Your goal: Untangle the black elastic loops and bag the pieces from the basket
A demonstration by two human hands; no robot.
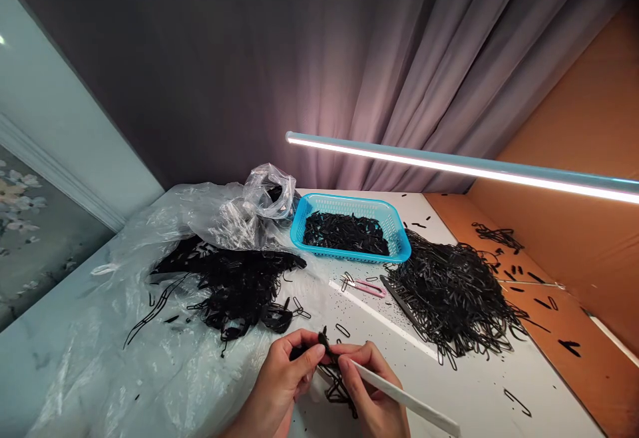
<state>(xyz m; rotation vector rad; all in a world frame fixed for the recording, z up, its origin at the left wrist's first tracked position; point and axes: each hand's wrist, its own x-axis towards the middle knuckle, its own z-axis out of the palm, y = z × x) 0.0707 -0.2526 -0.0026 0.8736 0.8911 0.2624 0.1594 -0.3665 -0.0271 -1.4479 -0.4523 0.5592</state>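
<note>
Both of my hands meet at the bottom middle of the table. My left hand [284, 378] pinches a small bundle of black elastic bands [325, 346] between thumb and fingers. My right hand [372, 385] is closed on a long white stick-like tool [414, 401] that runs off toward the lower right, and its fingertips also touch the bands. More black loops [339, 388] hang between the two hands.
A large heap of black bands [449, 291] lies right of centre. A blue plastic basket [399, 241] holds more. Another black tangle [239, 285] sits on clear plastic sheeting [150, 225] at left. A light bar [449, 166] crosses overhead. Brown cardboard [574, 305] borders the right.
</note>
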